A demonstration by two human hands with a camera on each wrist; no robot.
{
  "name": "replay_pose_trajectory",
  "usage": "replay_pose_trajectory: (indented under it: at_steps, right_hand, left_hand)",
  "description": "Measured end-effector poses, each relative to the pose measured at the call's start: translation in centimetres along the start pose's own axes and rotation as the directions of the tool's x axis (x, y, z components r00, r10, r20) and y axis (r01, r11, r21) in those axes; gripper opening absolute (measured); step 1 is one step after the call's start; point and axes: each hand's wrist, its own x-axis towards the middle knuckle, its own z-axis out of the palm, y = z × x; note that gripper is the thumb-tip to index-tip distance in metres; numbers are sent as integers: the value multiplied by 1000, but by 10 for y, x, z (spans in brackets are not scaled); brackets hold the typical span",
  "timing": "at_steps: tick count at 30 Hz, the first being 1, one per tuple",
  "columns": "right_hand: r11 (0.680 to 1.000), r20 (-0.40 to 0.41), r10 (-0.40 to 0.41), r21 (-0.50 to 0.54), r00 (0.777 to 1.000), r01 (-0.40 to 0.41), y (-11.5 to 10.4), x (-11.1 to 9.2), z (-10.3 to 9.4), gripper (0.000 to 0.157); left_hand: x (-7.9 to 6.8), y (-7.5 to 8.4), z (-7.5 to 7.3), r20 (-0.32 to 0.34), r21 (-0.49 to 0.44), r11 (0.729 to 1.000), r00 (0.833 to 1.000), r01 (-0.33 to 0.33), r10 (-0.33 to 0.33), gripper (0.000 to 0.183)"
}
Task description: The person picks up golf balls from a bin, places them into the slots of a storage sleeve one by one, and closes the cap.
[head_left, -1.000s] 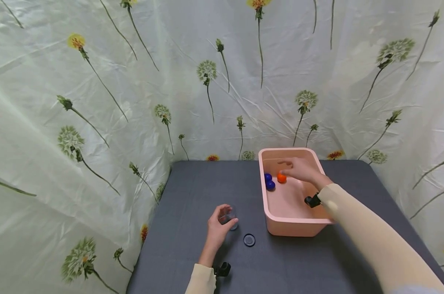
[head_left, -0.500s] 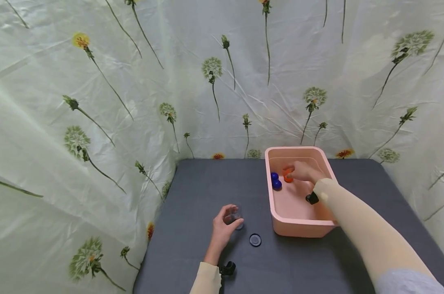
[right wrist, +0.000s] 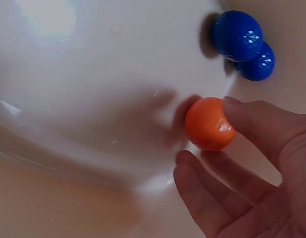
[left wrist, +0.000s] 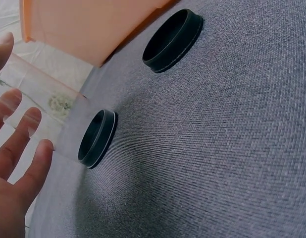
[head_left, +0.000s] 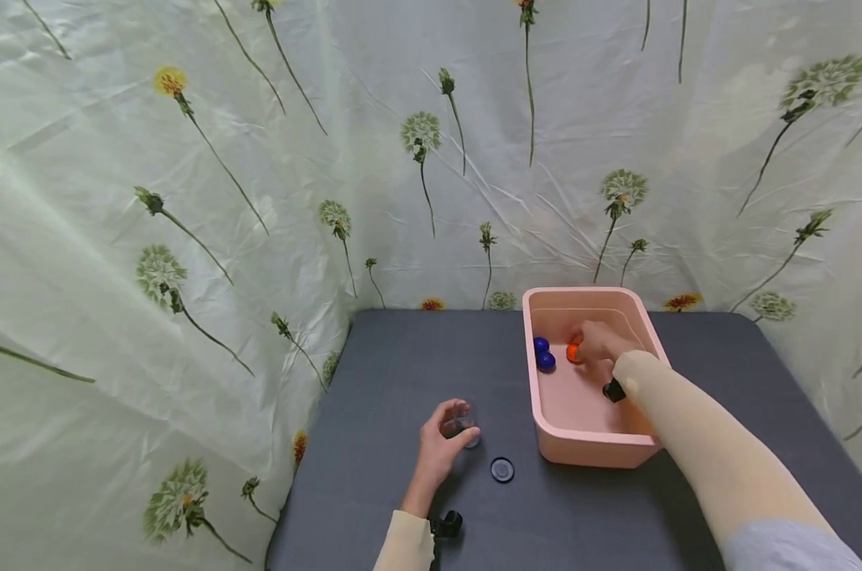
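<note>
My left hand [head_left: 441, 444] curls round a clear, see-through cylinder [left wrist: 59, 101] standing on the table. A black ring-shaped base [left wrist: 97, 140] lies at the cylinder's lower end; whether the two are joined, I cannot tell. Inside the pink bin, my right hand [right wrist: 257, 168] pinches a glossy orange ball [right wrist: 207, 124] between thumb and fingers. The ball is low, close to the bin floor. Two glossy blue balls, a nearer one [right wrist: 237, 35] and one partly behind it [right wrist: 259, 63], sit together by the bin's left wall. Right of the cylinder lies a round black lid [head_left: 502, 469].
The pink bin [head_left: 595, 448] stands on the right half of the dark grey table [head_left: 402, 357], its walls rising round the right hand. A pale curtain [head_left: 273, 159] printed with dandelions hangs behind the table and along its left side.
My right hand has come down onto the orange ball and taken hold of it. The left hand keeps its grip on the cylinder. The whole head view has shifted slightly.
</note>
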Motion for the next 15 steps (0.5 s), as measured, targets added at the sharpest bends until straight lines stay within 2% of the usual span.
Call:
replay_pose_trajectory:
  at_steps: [3,7,15]
  right_hand:
    - [997,69,68,28,995,-70,2,-1,2,32]
    - [993,143,106,36,984,-113,3,-4,6,26]
    - [985,184,130,93,974,-148,-6,-12,0,31]
  left_hand:
    - [1,0,0,6,-10,1000,1000,1,-1,45]
    - [0,3,1,24,-25,999,999,24,-23,46]
    - [0,8,1,40,13,999,998,47,-47,50]
